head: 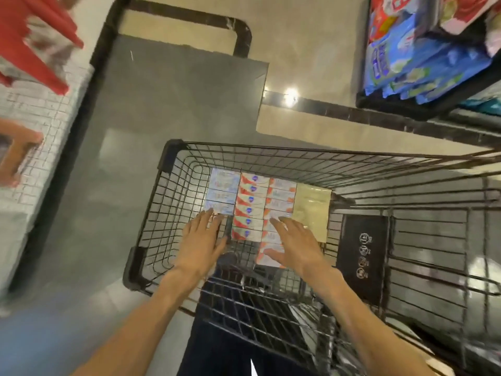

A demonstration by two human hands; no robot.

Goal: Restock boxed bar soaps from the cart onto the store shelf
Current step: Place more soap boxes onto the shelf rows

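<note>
A black wire cart [173,156] stands below me with boxed bar soaps laid in rows on its floor: pale blue boxes [222,191] at the left, red-and-white boxes [250,204] in the middle, orange-and-white boxes [280,198] beside them and cream boxes [311,204] at the right. My left hand [202,240] reaches into the cart with fingers spread, its tips at the nearest blue box. My right hand [295,244] hovers open over the orange-and-white boxes. Neither hand holds anything.
A store shelf [423,104] with blue and red packets hangs at the upper right. A red plastic stool [32,42] and a white gridded surface [40,131] lie at the left, with another person's hand [19,147] there. A black child-seat flap [362,256] sits at the cart's right.
</note>
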